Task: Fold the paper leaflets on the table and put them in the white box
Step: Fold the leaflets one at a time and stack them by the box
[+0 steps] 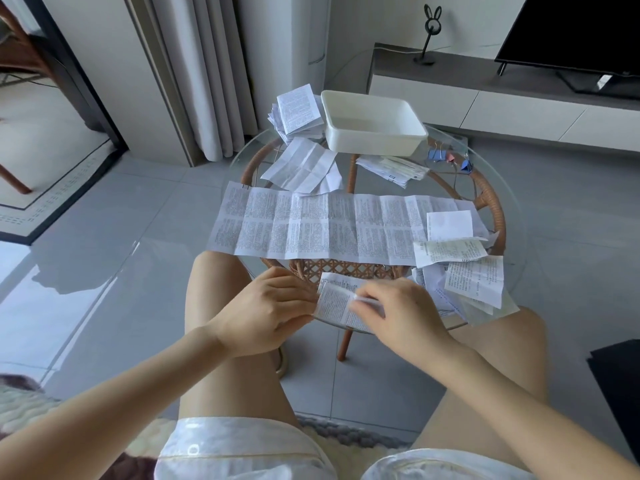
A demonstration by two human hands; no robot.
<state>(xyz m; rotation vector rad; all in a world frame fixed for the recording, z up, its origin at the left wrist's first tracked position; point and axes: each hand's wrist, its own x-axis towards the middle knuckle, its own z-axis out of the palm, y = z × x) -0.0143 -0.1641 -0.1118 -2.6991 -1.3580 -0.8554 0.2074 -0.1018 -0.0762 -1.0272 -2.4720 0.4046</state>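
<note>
A small printed leaflet (337,301) lies at the near edge of the round glass table (512,233), partly folded. My left hand (266,310) pinches its left edge. My right hand (398,311) grips its right side, fingers blurred over the paper. A long unfolded leaflet (311,226) stretches across the table's middle. The white box (372,124) stands at the far side and looks empty. More leaflets lie around: a stack (298,112) left of the box, a creased sheet (304,166), a pile (391,169) in front of the box and a heap (464,265) at the right.
Blue and pink binder clips (446,157) lie right of the box. The table has a rattan frame (491,216) under the glass. My bare knees sit under the near edge. A TV stand (485,84) is behind, a curtain at the left.
</note>
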